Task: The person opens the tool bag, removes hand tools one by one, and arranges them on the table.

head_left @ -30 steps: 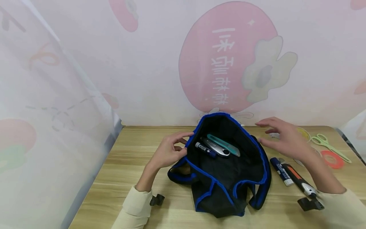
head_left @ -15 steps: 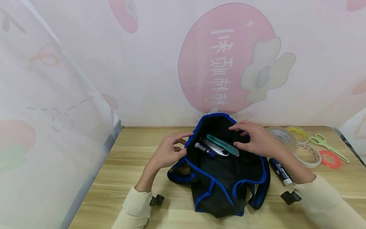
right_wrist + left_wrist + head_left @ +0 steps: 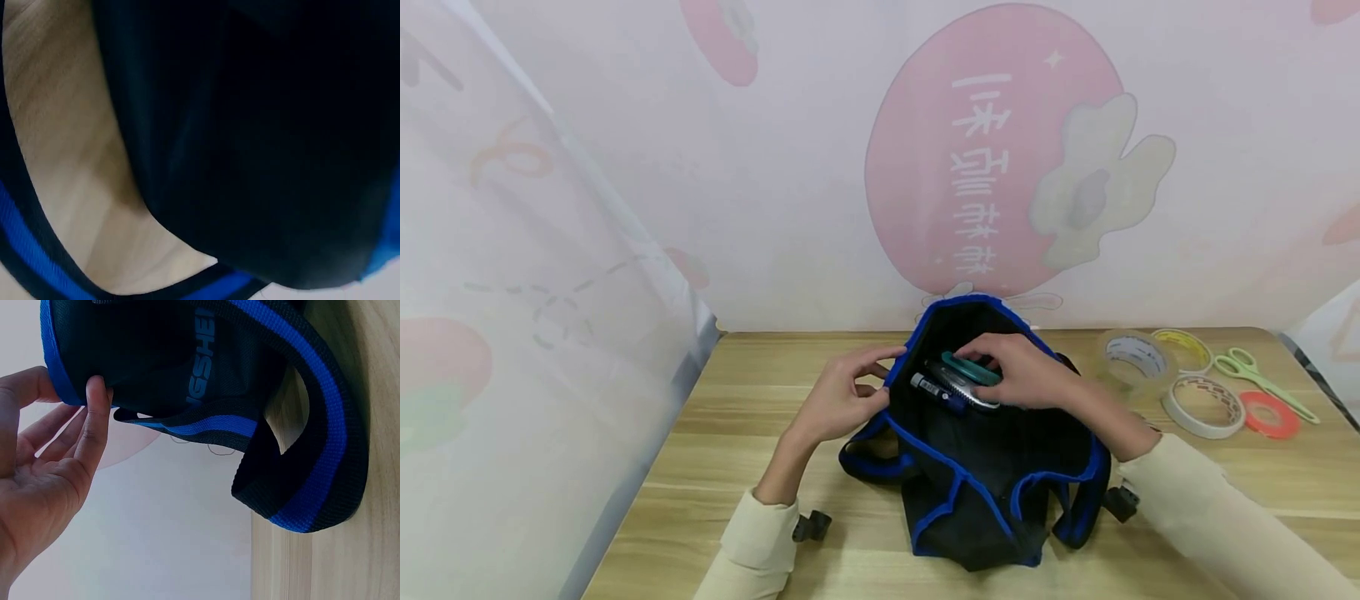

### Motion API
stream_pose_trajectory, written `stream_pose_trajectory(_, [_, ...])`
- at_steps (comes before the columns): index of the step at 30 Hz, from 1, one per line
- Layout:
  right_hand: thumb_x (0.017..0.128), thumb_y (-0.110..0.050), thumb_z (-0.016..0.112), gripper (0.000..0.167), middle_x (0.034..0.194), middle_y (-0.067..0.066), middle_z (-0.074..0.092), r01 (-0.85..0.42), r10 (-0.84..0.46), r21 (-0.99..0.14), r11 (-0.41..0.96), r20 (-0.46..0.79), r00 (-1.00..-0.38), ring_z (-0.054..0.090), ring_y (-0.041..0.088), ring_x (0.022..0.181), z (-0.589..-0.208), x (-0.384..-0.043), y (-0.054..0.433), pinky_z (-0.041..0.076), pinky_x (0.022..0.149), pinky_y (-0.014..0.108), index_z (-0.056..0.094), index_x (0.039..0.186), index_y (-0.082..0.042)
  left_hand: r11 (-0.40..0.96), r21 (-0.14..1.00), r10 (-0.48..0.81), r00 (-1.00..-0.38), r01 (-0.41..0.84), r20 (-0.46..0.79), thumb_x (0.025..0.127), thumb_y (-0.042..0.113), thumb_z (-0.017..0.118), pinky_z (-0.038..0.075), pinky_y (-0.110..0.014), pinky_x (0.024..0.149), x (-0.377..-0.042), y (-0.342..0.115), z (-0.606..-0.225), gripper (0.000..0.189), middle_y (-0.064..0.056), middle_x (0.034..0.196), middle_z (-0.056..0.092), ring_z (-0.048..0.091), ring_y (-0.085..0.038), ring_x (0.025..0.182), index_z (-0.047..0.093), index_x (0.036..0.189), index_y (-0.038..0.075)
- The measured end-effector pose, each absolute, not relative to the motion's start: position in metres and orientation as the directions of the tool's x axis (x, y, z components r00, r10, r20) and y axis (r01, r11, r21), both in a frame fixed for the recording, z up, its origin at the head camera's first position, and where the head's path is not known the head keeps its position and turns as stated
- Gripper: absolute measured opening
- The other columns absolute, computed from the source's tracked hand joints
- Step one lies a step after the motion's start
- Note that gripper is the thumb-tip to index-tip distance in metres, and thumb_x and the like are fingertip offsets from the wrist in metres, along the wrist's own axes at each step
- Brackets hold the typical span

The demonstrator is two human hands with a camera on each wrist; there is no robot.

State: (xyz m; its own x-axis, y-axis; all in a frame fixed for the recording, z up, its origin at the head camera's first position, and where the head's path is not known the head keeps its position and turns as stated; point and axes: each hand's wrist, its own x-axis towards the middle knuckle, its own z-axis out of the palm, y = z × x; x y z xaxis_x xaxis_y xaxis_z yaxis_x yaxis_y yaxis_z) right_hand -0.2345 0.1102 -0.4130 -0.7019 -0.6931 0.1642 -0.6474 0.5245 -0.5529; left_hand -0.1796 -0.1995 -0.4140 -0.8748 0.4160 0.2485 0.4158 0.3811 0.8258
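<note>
A black tool bag (image 3: 970, 475) with blue trim stands open-mouthed on the table. My left hand (image 3: 846, 396) pinches its left rim; in the left wrist view the thumb and fingers of this hand (image 3: 62, 450) take the blue edging between them. Inside the bag lie a teal utility knife (image 3: 970, 367), a silver utility knife (image 3: 958, 385) and a small tube with a white label and dark blue end (image 3: 936, 392). My right hand (image 3: 1026, 371) reaches into the bag and grips the teal knife, covering its right end. Dark bag cloth (image 3: 250, 156) fills most of the right wrist view.
On the table's right side lie a clear tape roll (image 3: 1138, 358), a yellow-cored roll (image 3: 1183, 350), a white roll (image 3: 1204, 407), a red roll (image 3: 1270, 414) and green scissors (image 3: 1266, 383). A strap (image 3: 868, 462) loops at the bag's left. A curtain (image 3: 797, 167) hangs behind.
My right hand has come left from above the table into the bag and onto the teal knife. Its forearm now hides the blue tube and orange-black knife on the table. My left hand has stayed put.
</note>
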Motion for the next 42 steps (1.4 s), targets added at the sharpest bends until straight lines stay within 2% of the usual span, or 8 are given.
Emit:
stream_pose_trajectory(9, [0.090, -0.013, 0.083, 0.050, 0.130, 0.017, 0.072, -0.653, -0.726, -0.534, 0.537, 0.100, -0.680, 0.070, 0.030, 0.109, -0.432, -0.239, 0.087, 0.058, 0.088, 0.040, 0.069, 0.137, -0.001, 0.365, 0.829, 0.420, -0.870, 0.423, 0.259, 0.091, -0.006, 0.065, 0.064, -0.026, 0.076, -0.180, -0.200, -0.413, 0.060, -0.010, 0.147, 0.067, 0.073, -0.028, 0.111, 0.066, 0.148, 0.012])
stream_pose_trajectory(16, [0.092, -0.010, 0.080, 0.048, 0.128, 0.014, 0.073, -0.607, -0.717, -0.576, 0.547, 0.053, -0.695, 0.069, 0.026, 0.108, -0.443, -0.240, 0.074, 0.058, 0.092, 0.040, 0.069, 0.137, -0.001, 0.356, 0.838, 0.423, -0.871, 0.414, 0.251, 0.091, -0.007, 0.064, 0.063, -0.026, 0.073, -0.179, -0.201, -0.415, 0.060, -0.008, 0.149, 0.066, 0.074, -0.027, 0.113, 0.065, 0.148, 0.013])
stream_pose_trajectory(23, [0.092, -0.012, 0.080, 0.049, 0.128, 0.014, 0.073, -0.618, -0.732, -0.586, 0.523, 0.062, -0.679, 0.065, 0.021, 0.095, -0.458, -0.241, 0.069, 0.054, 0.080, 0.033, 0.068, 0.139, -0.001, 0.364, 0.833, 0.424, -0.870, 0.416, 0.250, 0.091, -0.008, 0.064, 0.063, -0.026, 0.074, -0.179, -0.201, -0.416, 0.061, -0.008, 0.149, 0.066, 0.074, -0.027, 0.112, 0.065, 0.148, 0.013])
stream_pose_trajectory(28, [0.091, -0.010, 0.081, 0.049, 0.133, 0.014, 0.072, -0.585, -0.704, -0.579, 0.568, 0.028, -0.710, 0.068, 0.022, 0.102, -0.457, -0.234, 0.062, 0.058, 0.085, 0.037, 0.069, 0.138, -0.003, 0.366, 0.832, 0.426, -0.870, 0.416, 0.248, 0.091, -0.007, 0.064, 0.063, -0.026, 0.074, -0.179, -0.201, -0.416, 0.061, -0.008, 0.149, 0.066, 0.074, -0.027, 0.112, 0.065, 0.148, 0.013])
stream_pose_trajectory(31, [0.090, -0.008, 0.082, 0.048, 0.130, 0.014, 0.073, -0.598, -0.702, -0.573, 0.560, 0.054, -0.710, 0.070, 0.025, 0.109, -0.459, -0.232, 0.061, 0.061, 0.092, 0.040, 0.069, 0.136, -0.003, 0.368, 0.832, 0.425, -0.871, 0.416, 0.247, 0.091, -0.007, 0.064, 0.063, -0.027, 0.074, -0.179, -0.200, -0.416, 0.061, -0.008, 0.149, 0.066, 0.074, -0.027, 0.112, 0.065, 0.148, 0.013])
stream_pose_trajectory(33, [0.089, -0.010, 0.083, 0.048, 0.127, 0.013, 0.073, -0.625, -0.711, -0.563, 0.541, 0.091, -0.697, 0.071, 0.024, 0.108, -0.465, -0.234, 0.062, 0.062, 0.090, 0.040, 0.069, 0.135, -0.004, 0.369, 0.832, 0.425, -0.871, 0.415, 0.246, 0.090, -0.007, 0.064, 0.064, -0.029, 0.075, -0.179, -0.200, -0.416, 0.061, -0.008, 0.148, 0.066, 0.074, -0.027, 0.112, 0.066, 0.148, 0.013])
stream_pose_trajectory(37, [0.087, -0.010, 0.086, 0.046, 0.117, 0.012, 0.074, -0.637, -0.696, -0.522, 0.567, 0.111, -0.709, 0.070, 0.022, 0.099, -0.467, -0.233, 0.059, 0.061, 0.083, 0.037, 0.070, 0.130, -0.004, 0.376, 0.828, 0.425, -0.872, 0.416, 0.245, 0.090, -0.007, 0.064, 0.065, -0.032, 0.075, -0.179, -0.200, -0.415, 0.060, -0.008, 0.146, 0.068, 0.075, -0.027, 0.111, 0.066, 0.147, 0.013])
stream_pose_trajectory(42, [0.085, -0.011, 0.089, 0.044, 0.104, 0.010, 0.074, -0.600, -0.645, -0.459, 0.655, 0.074, -0.760, 0.069, 0.021, 0.090, -0.461, -0.230, 0.053, 0.060, 0.076, 0.039, 0.072, 0.125, -0.005, 0.392, 0.820, 0.420, -0.874, 0.418, 0.245, 0.090, -0.006, 0.065, 0.064, -0.028, 0.076, -0.180, -0.198, -0.414, 0.060, -0.007, 0.146, 0.068, 0.075, -0.026, 0.111, 0.067, 0.147, 0.014])
